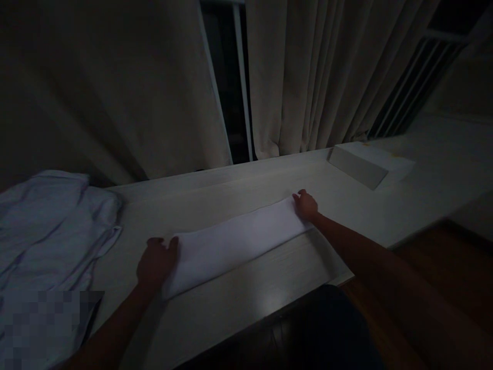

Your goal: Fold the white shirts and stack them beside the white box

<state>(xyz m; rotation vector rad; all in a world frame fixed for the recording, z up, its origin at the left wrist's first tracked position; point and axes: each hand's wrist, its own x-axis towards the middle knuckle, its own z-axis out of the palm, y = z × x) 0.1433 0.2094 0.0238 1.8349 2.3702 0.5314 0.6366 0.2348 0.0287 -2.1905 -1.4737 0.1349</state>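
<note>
A white cloth (239, 241), folded into a long flat strip, lies slantwise on the pale table (215, 313). At its left end is my left hand (157, 261), thumb and fingers closed around the edge. My right hand (307, 206) grips the opposite end the same way, with the thumb on the upper side. The cloth stretches smooth and nearly straight between both hands. The fingertips under the cloth are hidden, and the light is dim.
On the left sits a rumpled pile of pale clothing (50, 231). A white box (370, 162) stands toward the back right. Beige curtains (292, 77) hang behind the table before a dark barred window (227, 87). A wooden floor (431, 262) shows at the right.
</note>
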